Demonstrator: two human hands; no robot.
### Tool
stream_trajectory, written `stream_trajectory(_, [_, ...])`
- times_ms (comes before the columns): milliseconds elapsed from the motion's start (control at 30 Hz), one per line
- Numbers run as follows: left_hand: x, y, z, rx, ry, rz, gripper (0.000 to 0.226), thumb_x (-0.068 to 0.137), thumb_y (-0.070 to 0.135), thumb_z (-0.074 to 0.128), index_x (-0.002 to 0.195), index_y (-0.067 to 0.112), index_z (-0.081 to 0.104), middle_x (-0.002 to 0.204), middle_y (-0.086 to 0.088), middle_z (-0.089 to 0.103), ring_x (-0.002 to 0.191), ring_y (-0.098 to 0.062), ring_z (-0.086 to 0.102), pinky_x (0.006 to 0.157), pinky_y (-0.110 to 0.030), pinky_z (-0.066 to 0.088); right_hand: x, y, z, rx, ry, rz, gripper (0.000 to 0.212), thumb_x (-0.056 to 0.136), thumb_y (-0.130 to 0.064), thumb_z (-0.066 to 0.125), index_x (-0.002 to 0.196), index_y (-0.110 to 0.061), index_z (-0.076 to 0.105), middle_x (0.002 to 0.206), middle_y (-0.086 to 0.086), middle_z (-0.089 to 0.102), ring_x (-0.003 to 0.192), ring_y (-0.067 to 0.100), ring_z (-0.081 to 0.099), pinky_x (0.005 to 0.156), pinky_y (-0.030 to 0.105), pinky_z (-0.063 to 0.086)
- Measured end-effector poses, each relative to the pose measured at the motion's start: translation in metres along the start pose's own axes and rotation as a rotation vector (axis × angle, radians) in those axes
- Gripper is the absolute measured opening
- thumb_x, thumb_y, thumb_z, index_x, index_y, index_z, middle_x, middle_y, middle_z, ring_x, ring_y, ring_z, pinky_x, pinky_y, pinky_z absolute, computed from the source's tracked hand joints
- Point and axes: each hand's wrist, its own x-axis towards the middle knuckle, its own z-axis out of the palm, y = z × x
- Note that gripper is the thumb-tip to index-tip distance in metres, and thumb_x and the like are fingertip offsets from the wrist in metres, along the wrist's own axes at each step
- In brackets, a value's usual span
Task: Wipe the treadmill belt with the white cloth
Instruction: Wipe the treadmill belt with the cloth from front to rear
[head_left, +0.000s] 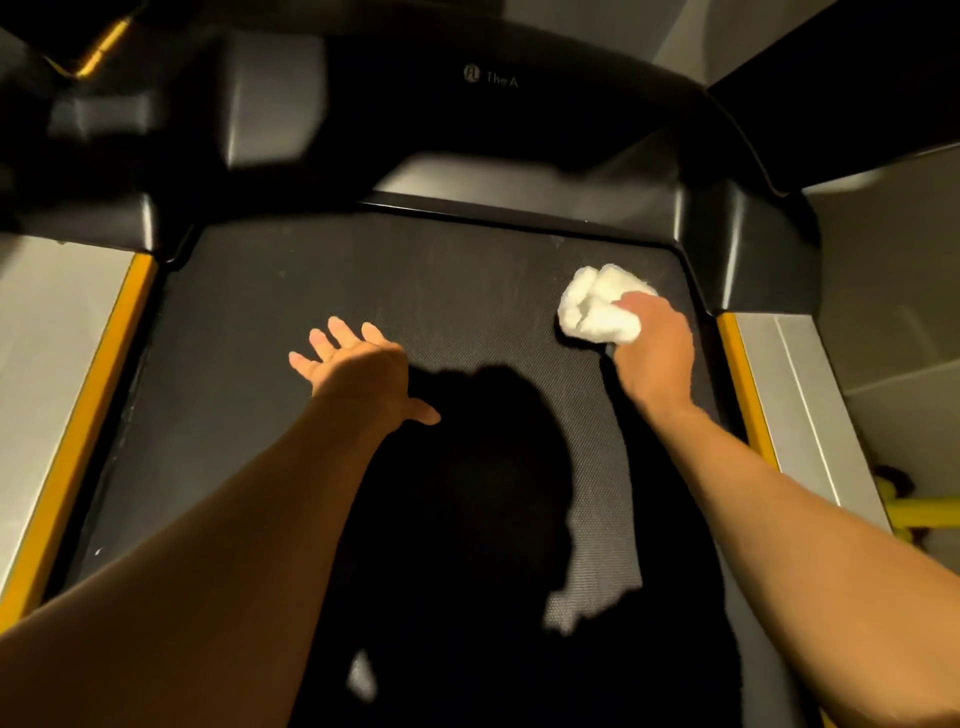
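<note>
**Wiping the belt's far right corner, one hand braced**

Running down the left edge, the yellow side rail (78, 436) borders the dark treadmill belt (426, 291), whose textured surface fills the middle of the view. The left hand (358, 369) lies palm-down on the belt left of centre, fingers spread and released, gripping nothing; it looks placed there as a prop, taking the person's weight as they lean forward. The shadow of the head and arms falls across the near belt between the two forearms. Further right, the right hand (652, 345) is clenched around the white cloth (597, 304), which is bunched into a wad and pressed onto the belt near its far right corner, just short of the black motor cover (737, 249). Bunching gives a firm pad to press down through. By my judgement, much of the belt is not yet covered.
</note>
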Motion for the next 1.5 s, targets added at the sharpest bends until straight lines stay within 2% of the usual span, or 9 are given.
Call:
stream_trajectory(300, [0.0,-0.005,0.004,-0.012,0.026,0.051,0.134,0.061,0.07,0.071,0.151,0.005,-0.005,0.155,-0.029,-0.009,0.143,-0.048,-0.003,0.113,-0.063,0.009,0.02,0.0,-0.006,0.052,0.188,0.209,0.031,0.087,-0.009,0.059,0.118,-0.012,0.065,0.118,0.008,0.065,0.109,0.026,0.06,0.086,0.025,0.044])
stream_trajectory(533, [-0.001,-0.011,-0.002,-0.037,0.016,0.122,0.134,0.06,0.067,0.074,0.151,0.006,-0.003,0.158,-0.022,-0.011,0.143,-0.048,-0.001,0.115,-0.059,0.011,-0.038,-0.04,-0.005,0.146,0.0,-0.091,0.026,0.077,-0.002,0.063,0.092,-0.021,0.072,0.088,-0.008,0.067,0.083,0.01,0.06,0.074,0.025,0.045])
stream_trajectory(700, [-0.002,-0.018,0.003,-0.064,-0.002,0.141,0.129,0.067,0.064,0.072,0.151,0.009,-0.008,0.158,-0.017,-0.017,0.144,-0.046,-0.007,0.115,-0.057,0.005,0.007,-0.025,0.004,0.117,0.112,0.207,0.044,0.081,-0.007,0.058,0.124,-0.014,0.059,0.122,0.009,0.062,0.112,0.029,0.058,0.086,0.025,0.038])
stream_trajectory(900, [-0.011,-0.041,-0.01,-0.17,0.031,0.22,0.107,0.076,0.039,0.077,0.153,0.018,0.007,0.16,-0.007,-0.011,0.146,-0.036,0.009,0.114,-0.049,0.022,-0.06,-0.085,0.025,0.223,-0.364,-0.245,0.025,0.085,-0.027,0.061,0.107,-0.039,0.068,0.107,-0.014,0.068,0.103,0.014,0.061,0.096,0.034,0.047])
stream_trajectory(1000, [-0.024,-0.08,-0.006,-0.216,0.207,0.188,0.094,0.08,0.035,0.074,0.153,0.019,0.017,0.161,-0.01,-0.002,0.145,-0.032,0.017,0.114,-0.044,0.026,-0.043,-0.111,0.019,0.274,-0.227,-0.383,0.007,0.084,-0.039,0.066,0.087,-0.034,0.069,0.079,-0.012,0.067,0.071,0.001,0.058,0.081,0.023,0.045])
stream_trajectory(1100, [-0.032,-0.127,0.0,-0.145,0.274,0.088,0.096,0.078,0.049,0.072,0.152,0.018,0.019,0.161,-0.011,-0.001,0.147,-0.032,0.008,0.118,-0.046,0.018,-0.013,-0.109,0.044,0.146,-0.083,-0.171,0.013,0.085,-0.034,0.06,0.082,-0.021,0.062,0.082,0.0,0.066,0.078,0.015,0.063,0.073,0.028,0.045])
stream_trajectory(1267, [-0.049,-0.166,0.019,0.123,0.222,-0.168,0.124,0.056,0.093,0.044,0.153,0.028,0.001,0.158,-0.015,-0.018,0.144,-0.044,-0.008,0.112,-0.062,0.003,-0.068,-0.13,0.088,-0.064,-0.426,-0.28,0.019,0.092,-0.041,0.05,0.1,-0.029,0.063,0.093,-0.01,0.061,0.085,0.017,0.062,0.064,0.02,0.041])
stream_trajectory(1367, [-0.047,-0.167,0.023,-0.004,0.172,-0.206,0.132,0.053,0.092,0.045,0.153,0.024,-0.005,0.155,-0.019,-0.025,0.142,-0.048,-0.015,0.113,-0.062,0.001,-0.082,-0.155,0.066,0.27,-0.563,-0.418,0.024,0.091,-0.036,0.064,0.093,-0.013,0.069,0.078,-0.004,0.062,0.072,0.005,0.057,0.061,0.009,0.04])
stream_trajectory(1500, [-0.044,-0.17,0.024,0.016,0.182,-0.175,0.132,0.051,0.093,0.043,0.153,0.022,0.001,0.155,-0.022,-0.021,0.141,-0.05,-0.011,0.115,-0.056,0.003,-0.036,-0.179,0.065,0.302,-0.271,-0.302,0.015,0.079,-0.029,0.067,0.085,-0.017,0.06,0.073,0.001,0.052,0.067,0.019,0.05,0.063,0.028,0.039])
